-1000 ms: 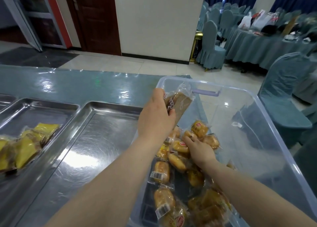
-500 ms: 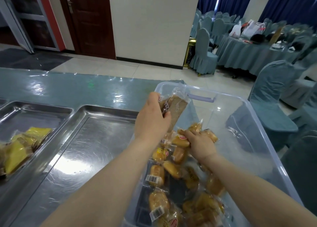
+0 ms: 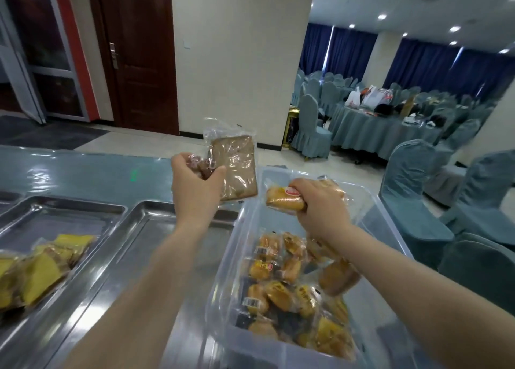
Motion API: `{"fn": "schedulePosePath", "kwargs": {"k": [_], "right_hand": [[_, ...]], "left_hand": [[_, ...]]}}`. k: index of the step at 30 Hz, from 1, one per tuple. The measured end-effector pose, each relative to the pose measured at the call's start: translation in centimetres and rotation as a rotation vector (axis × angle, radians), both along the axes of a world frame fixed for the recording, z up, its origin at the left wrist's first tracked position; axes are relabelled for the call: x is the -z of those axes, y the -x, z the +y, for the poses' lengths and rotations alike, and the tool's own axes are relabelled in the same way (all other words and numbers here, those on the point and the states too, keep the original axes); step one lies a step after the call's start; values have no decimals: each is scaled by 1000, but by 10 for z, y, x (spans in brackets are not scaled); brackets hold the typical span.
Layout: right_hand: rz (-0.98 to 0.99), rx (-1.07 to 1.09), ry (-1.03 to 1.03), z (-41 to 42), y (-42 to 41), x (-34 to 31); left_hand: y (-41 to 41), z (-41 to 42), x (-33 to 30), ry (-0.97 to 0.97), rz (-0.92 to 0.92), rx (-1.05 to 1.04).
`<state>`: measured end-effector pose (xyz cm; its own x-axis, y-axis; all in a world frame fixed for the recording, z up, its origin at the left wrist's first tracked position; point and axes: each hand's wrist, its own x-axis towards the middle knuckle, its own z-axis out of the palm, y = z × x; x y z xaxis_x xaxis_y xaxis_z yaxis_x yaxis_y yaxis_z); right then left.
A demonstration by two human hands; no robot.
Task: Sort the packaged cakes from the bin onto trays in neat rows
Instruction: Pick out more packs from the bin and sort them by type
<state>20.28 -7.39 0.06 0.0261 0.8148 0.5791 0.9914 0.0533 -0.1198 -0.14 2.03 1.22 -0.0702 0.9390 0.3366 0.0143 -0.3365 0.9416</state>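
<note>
My left hand (image 3: 195,187) grips a flat brown packaged cake (image 3: 237,168) and holds it upright over the far end of the bare steel tray (image 3: 117,257). My right hand (image 3: 320,204) is closed on a golden packaged cake (image 3: 282,198) with a red label, lifted above the clear plastic bin (image 3: 237,257). Several golden packaged cakes (image 3: 278,290) lie heaped in the bin's near half. One more wrapped cake hangs blurred under my right wrist.
A second steel tray (image 3: 69,212) to the left holds several yellow packaged cakes (image 3: 36,268). The trays and bin rest on a teal table under clear film (image 3: 83,170). Covered chairs (image 3: 412,196) and a round table stand to the right.
Both hands have risen from the bin. My right hand has closed on a golden cake and lifted it out. My left hand carried the brown cake higher and leftward.
</note>
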Motion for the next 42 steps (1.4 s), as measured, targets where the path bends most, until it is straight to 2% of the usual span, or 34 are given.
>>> {"fn": "schedulePosePath", "kwargs": {"k": [6, 10, 14, 20, 28, 32, 35, 37, 42], "right_hand": [[89, -19, -178, 23, 65, -78], [173, -99, -195, 51, 129, -89], [202, -116, -114, 88, 202, -54], [305, 11, 102, 136, 289, 19], [482, 237, 245, 168, 354, 116], [530, 282, 317, 181, 374, 153], [532, 296, 474, 192, 385, 175], [491, 369, 565, 197, 391, 186], [414, 530, 638, 207, 398, 199]], "left_hand": [[75, 19, -18, 7, -103, -91], [130, 34, -14, 32, -136, -94], [195, 57, 8, 53, -109, -111], [302, 104, 63, 146, -36, -149], [403, 152, 138, 412, -42, -120], [440, 166, 156, 484, -88, -171], [466, 174, 161, 513, -154, -216], [485, 181, 163, 523, -179, -256], [534, 212, 166, 526, -303, -393]]}}
